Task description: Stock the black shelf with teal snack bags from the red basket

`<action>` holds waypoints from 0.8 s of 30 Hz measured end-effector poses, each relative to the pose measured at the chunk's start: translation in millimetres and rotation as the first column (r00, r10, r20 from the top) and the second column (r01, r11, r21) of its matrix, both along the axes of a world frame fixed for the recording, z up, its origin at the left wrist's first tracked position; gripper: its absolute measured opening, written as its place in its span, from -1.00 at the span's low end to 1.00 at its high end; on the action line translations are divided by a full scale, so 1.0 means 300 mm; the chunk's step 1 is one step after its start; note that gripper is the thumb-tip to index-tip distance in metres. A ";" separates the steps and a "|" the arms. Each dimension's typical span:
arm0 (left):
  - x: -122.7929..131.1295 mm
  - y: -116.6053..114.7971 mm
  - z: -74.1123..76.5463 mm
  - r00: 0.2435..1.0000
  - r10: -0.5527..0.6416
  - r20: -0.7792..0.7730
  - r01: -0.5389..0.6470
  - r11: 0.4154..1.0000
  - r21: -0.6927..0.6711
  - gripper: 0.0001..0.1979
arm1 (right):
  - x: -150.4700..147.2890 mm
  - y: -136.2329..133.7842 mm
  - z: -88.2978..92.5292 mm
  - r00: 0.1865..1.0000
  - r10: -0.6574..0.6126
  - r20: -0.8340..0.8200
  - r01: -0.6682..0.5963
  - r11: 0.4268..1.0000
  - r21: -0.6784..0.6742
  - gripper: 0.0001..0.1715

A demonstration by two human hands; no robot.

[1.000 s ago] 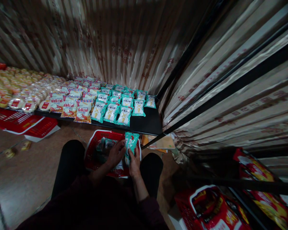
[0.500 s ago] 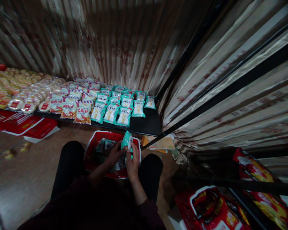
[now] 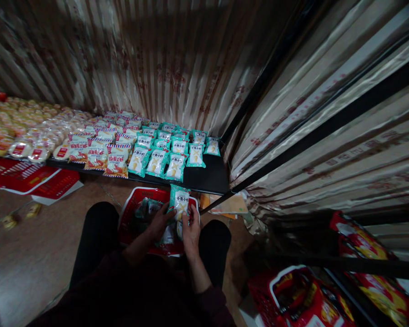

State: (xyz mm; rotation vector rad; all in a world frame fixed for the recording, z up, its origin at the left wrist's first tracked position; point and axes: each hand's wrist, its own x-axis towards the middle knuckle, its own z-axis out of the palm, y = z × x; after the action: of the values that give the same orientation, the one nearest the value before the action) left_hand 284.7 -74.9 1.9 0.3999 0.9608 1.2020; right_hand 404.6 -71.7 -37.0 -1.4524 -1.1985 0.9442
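Note:
Between my two hands is a teal and white snack packet (image 3: 180,200), its printed front facing up. My left hand (image 3: 159,222) grips its lower left edge, and my right hand (image 3: 191,232) pinches the lower right side. Beneath them sits a red plastic basket (image 3: 131,206) with more teal packets (image 3: 167,236) inside, partly hidden by my hands and forearms. Just beyond the basket, matching teal packets (image 3: 157,161) lie in overlapping rows on a low black shelf (image 3: 211,175).
Left along the shelf are red-and-white snack packets (image 3: 116,160) and clear-wrapped round snacks (image 3: 39,152). A red basket (image 3: 20,175) sits under the shelf. A black post (image 3: 255,175) slants at right, near another filled red basket (image 3: 289,290). Small yellow packets (image 3: 33,210) lie on the floor.
The packet in my hands has turned from edge-on to flat, so its printed front now shows. My hands have shifted slightly around its lower sides.

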 end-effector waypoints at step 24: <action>0.078 0.090 -0.043 0.988 -0.005 -0.157 0.032 0.985 0.167 -0.43 | 0.081 0.080 0.027 0.992 0.002 -0.122 -0.010 0.998 -0.068 -0.26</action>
State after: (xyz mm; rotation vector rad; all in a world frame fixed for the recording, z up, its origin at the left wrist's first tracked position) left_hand 308.0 -47.9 -10.9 0.6447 0.9896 1.2535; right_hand 428.8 -47.7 -28.9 -1.4235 -1.0906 1.0716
